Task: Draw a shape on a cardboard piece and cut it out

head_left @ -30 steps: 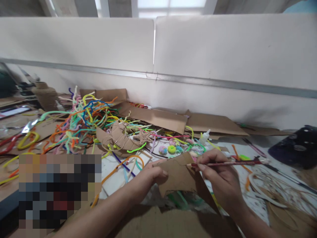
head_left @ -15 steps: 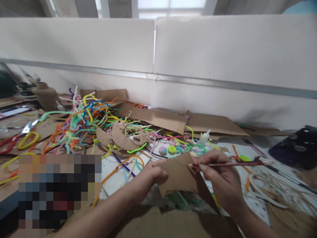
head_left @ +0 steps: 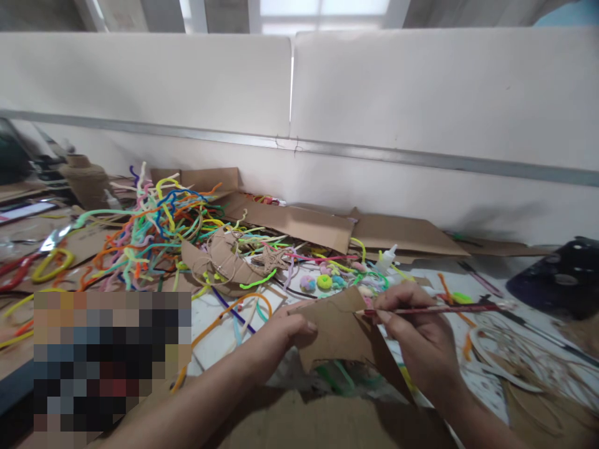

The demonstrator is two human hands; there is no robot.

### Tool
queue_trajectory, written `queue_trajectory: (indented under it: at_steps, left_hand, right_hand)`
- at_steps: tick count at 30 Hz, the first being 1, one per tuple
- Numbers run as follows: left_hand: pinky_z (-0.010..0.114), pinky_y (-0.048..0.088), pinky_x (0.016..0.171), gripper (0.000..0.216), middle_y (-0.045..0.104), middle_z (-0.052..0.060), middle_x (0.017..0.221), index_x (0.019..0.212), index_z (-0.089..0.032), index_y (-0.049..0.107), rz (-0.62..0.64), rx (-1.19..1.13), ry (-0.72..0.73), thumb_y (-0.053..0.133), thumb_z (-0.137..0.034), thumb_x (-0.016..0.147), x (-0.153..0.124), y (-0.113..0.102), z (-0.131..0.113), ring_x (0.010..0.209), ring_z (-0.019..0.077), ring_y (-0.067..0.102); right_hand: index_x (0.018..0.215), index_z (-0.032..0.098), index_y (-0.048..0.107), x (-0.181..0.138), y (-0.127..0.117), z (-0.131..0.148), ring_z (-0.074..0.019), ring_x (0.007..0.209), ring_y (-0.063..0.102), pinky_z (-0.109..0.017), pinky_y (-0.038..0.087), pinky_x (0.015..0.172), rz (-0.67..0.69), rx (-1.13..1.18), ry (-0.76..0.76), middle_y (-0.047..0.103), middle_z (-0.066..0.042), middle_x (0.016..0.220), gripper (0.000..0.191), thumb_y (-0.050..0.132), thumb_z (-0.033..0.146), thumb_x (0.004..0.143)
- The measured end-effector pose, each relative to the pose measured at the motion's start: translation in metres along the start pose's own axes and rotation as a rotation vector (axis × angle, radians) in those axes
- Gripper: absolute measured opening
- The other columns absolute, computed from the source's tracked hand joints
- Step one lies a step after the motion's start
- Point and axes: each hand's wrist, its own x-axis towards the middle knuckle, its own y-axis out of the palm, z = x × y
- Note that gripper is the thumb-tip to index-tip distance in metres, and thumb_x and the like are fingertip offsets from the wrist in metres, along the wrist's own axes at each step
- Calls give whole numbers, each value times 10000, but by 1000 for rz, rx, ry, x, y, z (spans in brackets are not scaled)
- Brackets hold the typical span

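Note:
My left hand (head_left: 292,328) is closed on the left edge of a ragged brown cardboard piece (head_left: 337,333), held just above the table. My right hand (head_left: 416,340) pinches a thin red pencil (head_left: 435,308) that lies almost level, its tip touching the cardboard's upper right part. The pencil's far end points right. Both forearms come in from the bottom of the view.
A tangle of coloured pipe cleaners (head_left: 154,231) fills the left of the table. Cardboard sheets (head_left: 299,224) lean by the white wall. Pom-poms (head_left: 322,282), a small glue bottle (head_left: 387,257), a cardboard crescent (head_left: 227,259) and a dark device (head_left: 561,277) lie around.
Almost nothing has moved; the pencil tip has shifted very slightly on the cardboard.

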Motion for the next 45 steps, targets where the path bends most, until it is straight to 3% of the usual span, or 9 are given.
queue_trajectory:
  at_steps: [14, 29, 34, 45]
  left_hand:
    - [298, 452, 722, 370, 714, 78, 862, 942, -144, 749, 78, -15, 34, 646, -303, 624, 1, 0, 1, 802, 211, 619]
    - [307, 471, 715, 432, 718, 82, 854, 983, -139, 747, 29, -26, 3, 666, -298, 589, 1, -1, 0, 807, 226, 635]
    - [301, 451, 714, 393, 697, 76, 838, 945, -145, 732, -3, -25, 5, 672, -300, 588, 0, -1, 0, 816, 222, 626]
    - [307, 424, 706, 314, 659, 62, 815, 891, -150, 713, 67, -22, 50, 649, -281, 612, 2, -1, 1, 767, 204, 576]
  right_hand:
    - [774, 257, 630, -1, -4, -2, -183, 640, 577, -294, 449, 586, 34, -8, 36, 631, 20, 690, 156, 620, 164, 898]
    - [796, 254, 663, -4, -3, -5, -209, 721, 622, -310, 478, 651, 74, 71, 43, 699, -10, 757, 143, 640, 159, 901]
    - [799, 254, 656, -6, -1, -3, -218, 735, 615, -320, 465, 650, 50, 62, 42, 678, -12, 747, 149, 635, 148, 901]
    - [761, 272, 628, -3, 4, 6, -210, 695, 576, -322, 451, 619, 66, 89, 43, 632, 13, 693, 151, 629, 179, 879]
